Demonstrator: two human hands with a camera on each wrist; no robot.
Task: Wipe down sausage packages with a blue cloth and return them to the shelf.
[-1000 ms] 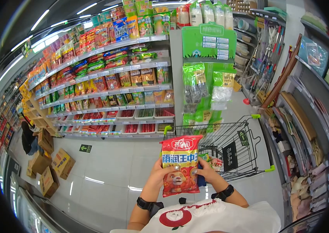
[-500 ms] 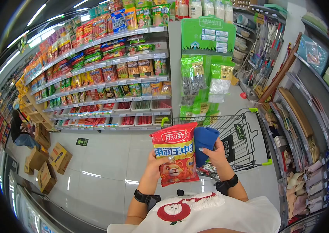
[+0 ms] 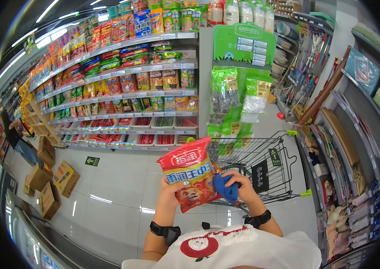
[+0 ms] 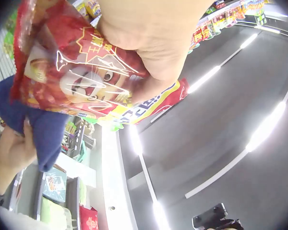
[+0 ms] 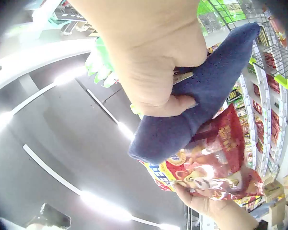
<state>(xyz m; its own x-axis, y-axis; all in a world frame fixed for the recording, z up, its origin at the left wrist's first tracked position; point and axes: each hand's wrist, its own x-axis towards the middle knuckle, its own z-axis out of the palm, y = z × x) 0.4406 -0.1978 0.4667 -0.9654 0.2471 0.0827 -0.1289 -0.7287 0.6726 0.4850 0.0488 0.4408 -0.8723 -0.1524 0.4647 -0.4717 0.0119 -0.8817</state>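
My left hand (image 3: 169, 192) grips a red, yellow and blue snack bag (image 3: 185, 172) by its left side, thumb across the front, where a cartoon lion is printed. The bag tilts to the left above the floor. A folded dark-blue cloth (image 3: 226, 187) is in my right hand (image 3: 242, 184), pinched between thumb and fingers at the bag's lower right. In the right wrist view, the cloth (image 5: 201, 96) hangs out on both sides of the grip and overlaps part of the bag (image 5: 216, 163). The left wrist view shows the bag's (image 4: 86, 79) clear, shiny wrapper up close.
A black wire shopping cart (image 3: 284, 163) with green corners stands just beyond my right hand. Shelves of packaged snacks (image 3: 123, 85) rise ahead, beside a green hanging display (image 3: 243, 49). Cardboard boxes (image 3: 66, 178) sit on the floor at left, near another person (image 3: 17, 139). Shelves line the right side.
The bag has moved left and tipped over to the left. My right hand has left the bag's edge, lifted the blue cloth into view, then lowered it. The person at left has straightened up.
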